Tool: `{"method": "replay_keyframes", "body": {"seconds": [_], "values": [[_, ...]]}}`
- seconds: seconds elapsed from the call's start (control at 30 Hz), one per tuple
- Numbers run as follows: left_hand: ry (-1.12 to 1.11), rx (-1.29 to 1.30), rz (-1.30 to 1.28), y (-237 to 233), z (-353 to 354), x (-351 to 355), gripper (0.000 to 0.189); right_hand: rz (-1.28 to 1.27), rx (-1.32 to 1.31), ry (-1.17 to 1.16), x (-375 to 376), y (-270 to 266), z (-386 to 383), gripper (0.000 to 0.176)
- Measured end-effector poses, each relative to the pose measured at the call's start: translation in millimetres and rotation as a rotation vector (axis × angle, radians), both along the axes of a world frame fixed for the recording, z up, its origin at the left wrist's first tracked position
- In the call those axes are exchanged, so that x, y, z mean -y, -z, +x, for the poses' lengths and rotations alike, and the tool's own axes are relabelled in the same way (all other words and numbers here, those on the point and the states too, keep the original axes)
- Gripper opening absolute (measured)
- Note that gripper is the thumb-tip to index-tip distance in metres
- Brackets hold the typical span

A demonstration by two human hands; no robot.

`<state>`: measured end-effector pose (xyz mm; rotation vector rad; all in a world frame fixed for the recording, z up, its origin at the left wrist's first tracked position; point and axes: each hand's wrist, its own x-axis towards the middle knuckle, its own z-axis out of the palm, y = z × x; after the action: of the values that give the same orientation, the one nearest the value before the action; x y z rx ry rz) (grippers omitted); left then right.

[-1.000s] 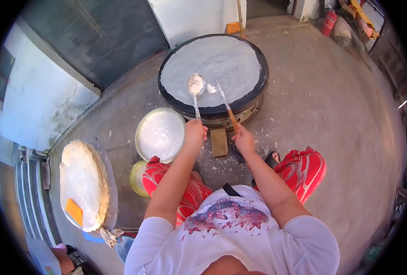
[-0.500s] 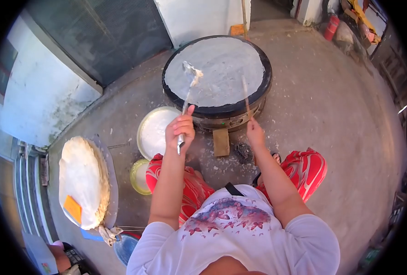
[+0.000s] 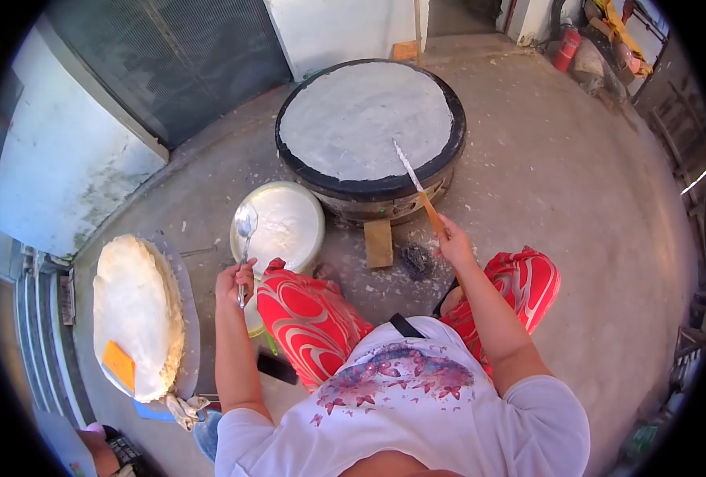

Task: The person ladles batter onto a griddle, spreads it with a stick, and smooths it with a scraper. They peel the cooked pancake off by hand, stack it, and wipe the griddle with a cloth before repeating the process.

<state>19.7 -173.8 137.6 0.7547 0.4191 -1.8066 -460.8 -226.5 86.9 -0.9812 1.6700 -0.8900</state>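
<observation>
My left hand (image 3: pixel 238 282) grips a metal ladle (image 3: pixel 246 220), whose bowl overlaps the left rim of a round basin (image 3: pixel 281 230) of white batter. My right hand (image 3: pixel 455 241) is closed on the wooden handle of a narrow spatula (image 3: pixel 411 173); its blade is smeared white. That blade reaches over the front right of a big round griddle (image 3: pixel 293 163), its tip at a thin white crepe (image 3: pixel 361 119) that covers most of the surface. A dark rim of griddle shows all around the crepe.
A tall stack of crepes (image 3: pixel 134 302) stands at the left, with an orange scraper (image 3: pixel 119 364) on top. A brown block (image 3: pixel 378 244) lies before the griddle. A dark phone-like slab (image 3: pixel 277 368) is by my left knee. A red fire extinguisher (image 3: pixel 567 49) stands far right.
My left hand has moved left and down, taking the ladle from above the griddle to the batter basin. The spatula in my right hand has tilted left, its tip over the crepe.
</observation>
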Motion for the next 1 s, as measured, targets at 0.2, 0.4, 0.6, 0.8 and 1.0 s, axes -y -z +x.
{"method": "replay_keyframes", "body": {"seconds": [0.2, 0.4, 0.6, 0.8, 1.0], "values": [[-0.026, 0.046, 0.123, 60, 23, -11, 0.025, -0.231, -0.482, -0.086, 15, 11, 12, 0.035], [0.059, 0.012, 0.053, 112, 41, -7, 0.017, -0.311, -0.290, -0.179, 23, 39, 5, 0.041], [-0.022, 0.612, 0.195, 118, -3, -1, 0.020, -0.579, -0.488, -0.188, -6, 34, 13, 0.036], [0.086, 0.556, 0.004, 119, -37, 3, 0.022, 0.099, 0.322, -0.272, -1, -55, 29, 0.046], [0.049, 0.574, -0.049, 122, -52, -21, 0.024, -0.017, 0.397, -0.206, 17, -45, 14, 0.061]]}}
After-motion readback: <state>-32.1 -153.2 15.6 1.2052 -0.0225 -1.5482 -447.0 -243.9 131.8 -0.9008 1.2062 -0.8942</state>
